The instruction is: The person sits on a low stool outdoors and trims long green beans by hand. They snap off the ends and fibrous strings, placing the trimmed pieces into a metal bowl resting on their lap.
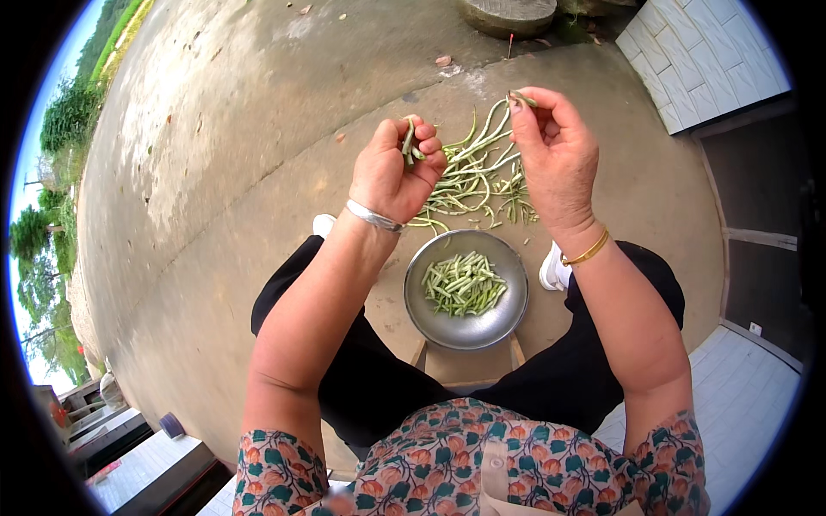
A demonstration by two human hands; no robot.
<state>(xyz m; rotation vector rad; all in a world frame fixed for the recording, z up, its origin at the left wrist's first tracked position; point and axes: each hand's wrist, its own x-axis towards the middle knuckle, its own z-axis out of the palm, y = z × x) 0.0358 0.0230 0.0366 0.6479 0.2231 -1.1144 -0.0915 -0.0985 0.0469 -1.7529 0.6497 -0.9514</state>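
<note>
Raised above the ground, my left hand (392, 180) is closed around a few short pieces of green long bean (408, 143). My right hand (563, 155), level with it on the other side, pinches a bean end (525, 99) between thumb and forefinger. Beneath and between them, a heap of whole long beans (474, 164) lies on the concrete, partly hidden by both hands. Small bean scraps (516, 205) are scattered at the heap's right side. Closer to me, a round metal bowl (464, 334) holds many cut bean pieces (463, 284).
Wooden bars (517, 352) show just below the bowl, between my knees. White shoes (554, 269) flank the bowl. A round stone slab (506, 14) sits at the far edge of the concrete ground (258, 129). A white tiled wall (703, 58) stands at right.
</note>
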